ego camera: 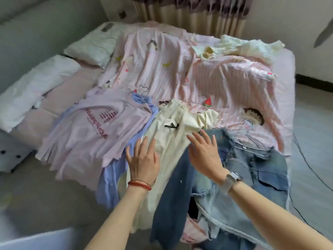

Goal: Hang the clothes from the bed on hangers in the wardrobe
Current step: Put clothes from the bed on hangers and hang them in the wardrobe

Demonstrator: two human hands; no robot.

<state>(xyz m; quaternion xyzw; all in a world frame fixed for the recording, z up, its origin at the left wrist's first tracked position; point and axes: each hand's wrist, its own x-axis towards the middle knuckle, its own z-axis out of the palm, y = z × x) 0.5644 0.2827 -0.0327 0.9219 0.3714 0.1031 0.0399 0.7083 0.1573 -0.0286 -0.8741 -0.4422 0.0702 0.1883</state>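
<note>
two hands (173, 157) flat, fingers spread, over a creased cream garment (167, 141) with black bow

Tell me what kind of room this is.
Most likely a bedroom: a bed with a pink striped sheet, white pillows at its head, curtains behind, and clothes laid out on it.

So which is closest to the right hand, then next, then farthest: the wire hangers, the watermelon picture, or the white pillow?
From the right hand:
1. Wire hangers, just beyond it to the right, by the denim.
2. Watermelon picture on the pink striped sheet, straight ahead.
3. White pillow, far off at the bed's back left.
</note>
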